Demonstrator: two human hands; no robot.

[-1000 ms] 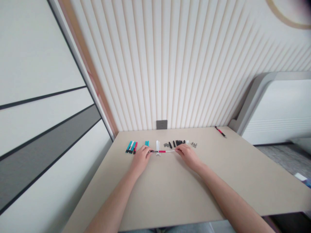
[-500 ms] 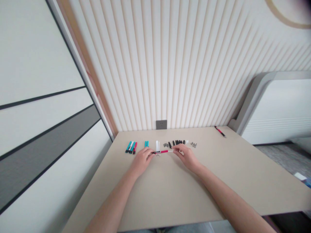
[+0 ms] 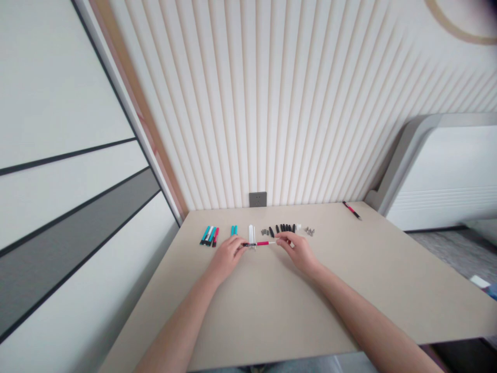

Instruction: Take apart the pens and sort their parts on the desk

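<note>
A pen with a black end and a red barrel (image 3: 263, 243) lies level between my hands, just above the table. My left hand (image 3: 228, 253) is closed on its black end. From the barrel's right end sticks a thin pale refill (image 3: 272, 242), and the fingertips of my right hand (image 3: 295, 249) pinch its far end. Behind the pen are white refills (image 3: 251, 233) lying side by side. Several black pen grips (image 3: 285, 228) lie beyond my right hand, with small grey springs (image 3: 265, 232) to their left.
Teal, white and red pen bodies with black ends (image 3: 209, 236) lie at the left. Two teal barrels (image 3: 234, 230) are behind my left hand. Small metal tips (image 3: 309, 231) sit to the right. A red and black pen (image 3: 352, 211) rests at the table's (image 3: 272, 311) back right.
Both hands keep their hold at almost the same place. The pen's tilt has levelled very slightly.
</note>
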